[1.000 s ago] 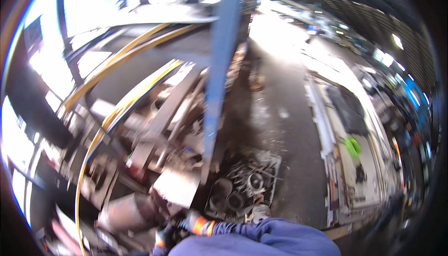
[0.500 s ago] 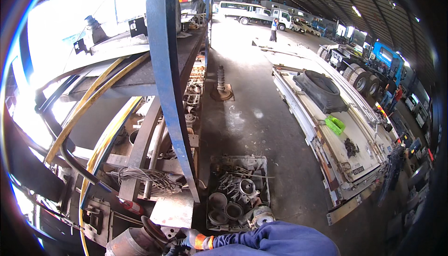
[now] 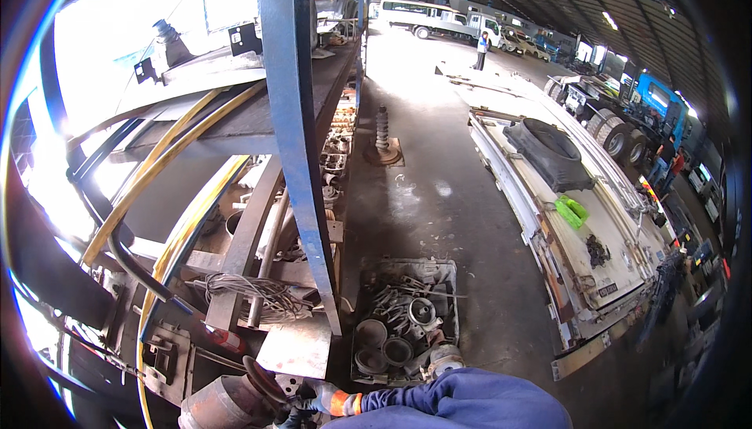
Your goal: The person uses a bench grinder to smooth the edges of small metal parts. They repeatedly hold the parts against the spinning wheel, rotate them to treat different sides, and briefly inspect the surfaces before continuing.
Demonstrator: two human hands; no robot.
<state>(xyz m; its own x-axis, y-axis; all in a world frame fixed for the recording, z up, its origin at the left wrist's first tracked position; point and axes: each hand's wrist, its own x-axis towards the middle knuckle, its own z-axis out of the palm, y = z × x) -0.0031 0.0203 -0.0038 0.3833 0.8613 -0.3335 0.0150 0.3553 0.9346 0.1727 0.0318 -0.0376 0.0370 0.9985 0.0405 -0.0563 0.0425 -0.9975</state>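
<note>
My right hand, in a grey glove with an orange cuff, reaches in from the lower right in a dark blue sleeve. Its fingers look curled beside a rusty metal drum-shaped part with a round flange; what they hold is hidden. Just below, at the lower edge, a dark gloved patch that seems to be my left hand shows only in part, close to the same part. Its fingers cannot be made out. A pale metal plate sticks out beyond the flange.
A crate of used metal parts stands on the floor ahead. Left is a blue-posted rack with bent bars and a wire coil. A long white panel lies at right. A person stands far off near trucks.
The whole view has shifted slightly, with the surroundings now a little further right. Both hands stay by the rusty part, with little visible movement.
</note>
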